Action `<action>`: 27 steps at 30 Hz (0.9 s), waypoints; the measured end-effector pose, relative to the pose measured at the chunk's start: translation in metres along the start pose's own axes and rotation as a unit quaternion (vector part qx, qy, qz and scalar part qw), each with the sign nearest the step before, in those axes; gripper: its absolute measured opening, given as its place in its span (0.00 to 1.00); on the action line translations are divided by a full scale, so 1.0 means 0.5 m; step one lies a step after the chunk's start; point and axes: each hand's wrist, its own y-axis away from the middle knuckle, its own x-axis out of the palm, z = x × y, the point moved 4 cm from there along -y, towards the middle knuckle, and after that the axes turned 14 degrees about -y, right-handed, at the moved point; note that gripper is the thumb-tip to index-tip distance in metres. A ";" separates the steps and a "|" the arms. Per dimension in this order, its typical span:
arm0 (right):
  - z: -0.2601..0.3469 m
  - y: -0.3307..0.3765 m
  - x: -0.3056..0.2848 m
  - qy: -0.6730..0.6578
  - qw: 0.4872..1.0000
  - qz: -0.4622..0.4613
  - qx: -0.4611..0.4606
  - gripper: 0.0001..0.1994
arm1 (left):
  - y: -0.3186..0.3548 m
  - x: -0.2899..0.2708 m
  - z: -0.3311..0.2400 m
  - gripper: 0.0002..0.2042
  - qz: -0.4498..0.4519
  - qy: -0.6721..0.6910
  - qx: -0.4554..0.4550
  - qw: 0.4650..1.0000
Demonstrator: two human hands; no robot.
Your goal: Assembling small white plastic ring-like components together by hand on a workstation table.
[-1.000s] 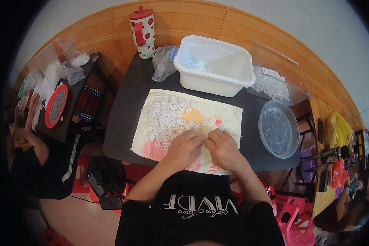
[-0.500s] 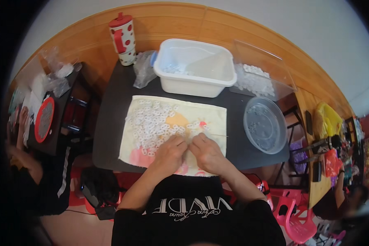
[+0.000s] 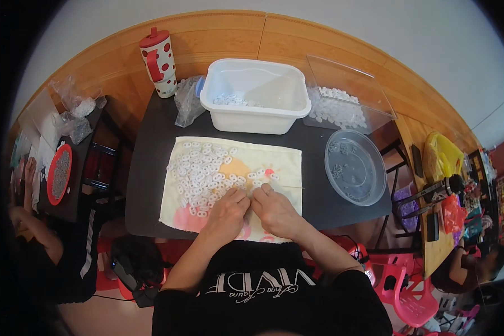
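A cream towel (image 3: 288, 159) with orange and pink patterns lies in front of me. Many small white oval pieces with two holes (image 3: 199, 173) are spread over its left half, and a few lie beyond my fingertips. My left hand (image 3: 228, 211) and my right hand (image 3: 274, 210) meet low over the towel's middle, fingers bent and pinched. Whatever they hold is hidden or too small to name. A thin stick (image 3: 293, 187) lies on the towel to the right of my right hand.
Behind the towel stand a white tub (image 3: 257, 120) with small pieces inside, a spotted tumbler (image 3: 161, 67) and a clear bin (image 3: 341, 106) of white pieces. A round clear tray (image 3: 369, 193) with small grey parts sits at right. Other people work at both sides.
The whole view has shifted a little. My hands stay together over the same part of the towel, with the fingers slightly rearranged. At far right, another person's head shows more plainly.
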 end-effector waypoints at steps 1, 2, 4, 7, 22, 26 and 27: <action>0.000 -0.001 -0.002 0.001 1.000 -0.001 -0.002 0.06 | 0.002 0.001 0.001 0.05 -0.004 0.004 0.000 1.000; 0.001 -0.003 -0.003 0.007 1.000 0.001 -0.006 0.05 | 0.000 0.001 0.004 0.05 -0.006 0.003 0.001 1.000; -0.001 -0.004 -0.008 0.016 1.000 0.000 -0.009 0.05 | -0.008 0.003 0.017 0.07 0.018 0.002 -0.031 0.999; -0.022 -0.009 -0.042 0.010 1.000 0.011 -0.001 0.04 | 0.003 -0.003 0.008 0.13 0.013 0.033 -0.066 0.997; -0.193 -0.059 -0.399 0.039 0.932 -0.328 0.148 0.05 | 0.027 -0.051 0.045 0.12 -0.128 0.099 -0.120 0.980; -0.078 -0.004 -0.185 -0.119 0.967 -0.148 0.169 0.02 | 0.027 -0.065 0.056 0.12 -0.148 0.064 -0.124 0.979; -0.060 0.009 -0.142 -0.126 0.980 -0.105 0.111 0.03 | 0.024 -0.071 0.051 0.12 -0.138 0.054 -0.119 0.982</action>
